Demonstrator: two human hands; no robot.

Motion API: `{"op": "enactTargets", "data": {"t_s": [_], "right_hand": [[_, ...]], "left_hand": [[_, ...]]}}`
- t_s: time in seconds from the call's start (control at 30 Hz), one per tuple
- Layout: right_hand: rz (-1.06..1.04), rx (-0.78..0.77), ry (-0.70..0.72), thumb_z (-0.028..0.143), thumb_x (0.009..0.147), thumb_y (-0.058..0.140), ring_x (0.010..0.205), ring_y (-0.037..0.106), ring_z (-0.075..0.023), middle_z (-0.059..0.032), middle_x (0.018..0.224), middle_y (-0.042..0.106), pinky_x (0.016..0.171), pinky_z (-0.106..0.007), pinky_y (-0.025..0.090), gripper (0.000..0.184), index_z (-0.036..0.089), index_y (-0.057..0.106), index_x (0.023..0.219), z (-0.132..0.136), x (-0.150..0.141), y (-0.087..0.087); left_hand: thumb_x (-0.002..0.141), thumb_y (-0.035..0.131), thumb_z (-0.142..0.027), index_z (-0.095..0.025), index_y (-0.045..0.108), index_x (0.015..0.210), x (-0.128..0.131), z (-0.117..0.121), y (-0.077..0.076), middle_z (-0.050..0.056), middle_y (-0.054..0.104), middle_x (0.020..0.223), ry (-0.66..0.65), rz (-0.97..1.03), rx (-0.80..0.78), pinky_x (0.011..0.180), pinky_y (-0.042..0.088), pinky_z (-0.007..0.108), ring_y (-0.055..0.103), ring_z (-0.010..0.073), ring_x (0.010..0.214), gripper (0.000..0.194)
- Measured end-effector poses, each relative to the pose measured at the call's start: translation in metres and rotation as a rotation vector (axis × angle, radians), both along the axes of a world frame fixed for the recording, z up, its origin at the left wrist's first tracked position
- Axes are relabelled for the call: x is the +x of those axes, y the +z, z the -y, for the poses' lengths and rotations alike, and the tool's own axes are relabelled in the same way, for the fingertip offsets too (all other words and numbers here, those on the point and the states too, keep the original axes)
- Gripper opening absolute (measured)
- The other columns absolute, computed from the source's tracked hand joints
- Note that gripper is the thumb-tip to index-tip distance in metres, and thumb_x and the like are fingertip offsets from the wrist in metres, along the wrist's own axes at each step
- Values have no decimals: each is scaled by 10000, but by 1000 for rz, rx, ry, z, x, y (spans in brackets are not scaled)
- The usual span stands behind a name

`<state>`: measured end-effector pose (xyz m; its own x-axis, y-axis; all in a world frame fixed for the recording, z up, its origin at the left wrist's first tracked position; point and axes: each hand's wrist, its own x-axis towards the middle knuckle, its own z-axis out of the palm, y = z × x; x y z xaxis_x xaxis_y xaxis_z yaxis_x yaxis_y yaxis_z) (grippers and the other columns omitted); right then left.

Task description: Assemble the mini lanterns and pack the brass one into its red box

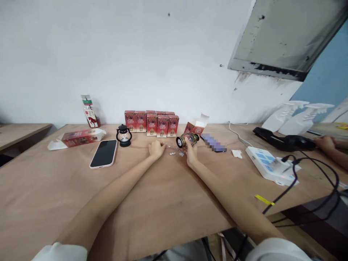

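Observation:
My right hand (191, 152) holds a small gold-coloured lantern (186, 140) on its side, just above the wooden table (152, 203). My left hand (156, 148) rests on the table with its fingers curled, the fingertips pinched beside some small silver button cells (173, 153); whether it grips one I cannot make out. An open red box (196, 127) lies just behind the lantern. A small black lantern (124, 135) stands upright to the left.
Several red boxes (152, 123) stand in rows at the wall. A pink-cased phone (104, 153) and a flat-lying red box (78, 137) lie left. A white power strip (269, 164) with black cables sits right, and another person's hand (325, 143) is at the far right.

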<state>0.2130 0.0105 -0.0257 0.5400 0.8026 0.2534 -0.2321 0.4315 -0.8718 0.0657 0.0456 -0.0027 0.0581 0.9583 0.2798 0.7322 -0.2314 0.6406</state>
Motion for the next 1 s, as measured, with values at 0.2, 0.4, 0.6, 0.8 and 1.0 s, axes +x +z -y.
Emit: {"op": "enactTargets", "data": {"t_s": [0.2, 0.4, 0.6, 0.8, 1.0], "right_hand": [[-98, -64, -4, 486, 620, 692, 683, 629, -138, -29, 861, 679, 537, -224, 511, 450, 178, 599, 935, 6, -4, 3], [-75, -44, 19, 482, 615, 700, 607, 599, -116, -8, 786, 670, 478, -198, 474, 426, 179, 606, 900, 10, -5, 2], [-71, -51, 12, 504, 635, 674, 610, 613, -137, -23, 773, 678, 492, -223, 481, 435, 171, 601, 906, 11, -6, 1], [45, -17, 15, 488, 636, 685, 850, 644, -193, -64, 951, 688, 693, -293, 533, 485, 164, 599, 985, 12, -8, 1], [91, 17, 22, 482, 638, 678, 896, 635, -198, -54, 952, 684, 732, -311, 527, 455, 175, 598, 964, 11, -8, -1]], "left_hand": [[717, 664, -253, -214, 703, 715, 1, 4, 1, 46, 720, 810, 6, 5, -1, 771, 442, 299, 647, 210, 835, 55], [706, 686, -256, -217, 710, 735, -1, -4, -3, 40, 718, 745, -6, 60, 44, 746, 467, 310, 656, 214, 780, 54], [826, 524, -195, -200, 671, 969, 2, 4, 0, 38, 707, 915, -154, 141, 210, 785, 486, 272, 645, 158, 829, 205], [759, 603, -199, -171, 613, 1052, 13, 27, -3, 52, 684, 1012, -475, 261, 340, 809, 499, 279, 635, 159, 868, 295], [738, 621, -186, -179, 602, 979, 14, 31, -2, 25, 696, 951, -445, 341, 225, 813, 500, 261, 643, 145, 859, 242]]}}
